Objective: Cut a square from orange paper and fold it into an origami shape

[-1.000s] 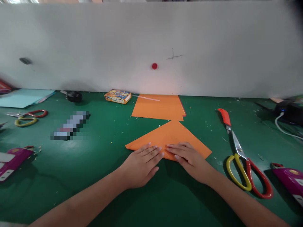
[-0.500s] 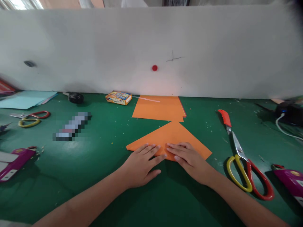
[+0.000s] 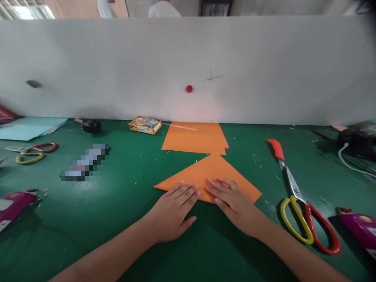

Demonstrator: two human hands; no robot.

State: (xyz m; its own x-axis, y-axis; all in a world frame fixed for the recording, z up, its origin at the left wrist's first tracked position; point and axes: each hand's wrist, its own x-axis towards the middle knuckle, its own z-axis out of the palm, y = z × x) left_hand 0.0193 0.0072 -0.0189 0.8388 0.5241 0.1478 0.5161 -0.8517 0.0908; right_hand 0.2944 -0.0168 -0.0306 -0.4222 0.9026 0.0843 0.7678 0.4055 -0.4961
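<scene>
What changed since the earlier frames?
The camera tilted up slightly, showing more above the white panel. The left hand drew its index finger, splayed half a second ago, back toward the others. Nothing grasped or released: that hand and the right hand stayed on the folded orange paper triangle; the large metal scissors with yellow and red handles stayed put.

The bare left forearm (image 3: 117, 250) and right forearm (image 3: 289, 246) slant inward. The left hand (image 3: 172, 214) lies palm down, fingers extended, its thumb (image 3: 187, 225) spread apart. The right hand (image 3: 236, 204), also palm down, points its fingertips toward the left's, just short of touching.
</scene>
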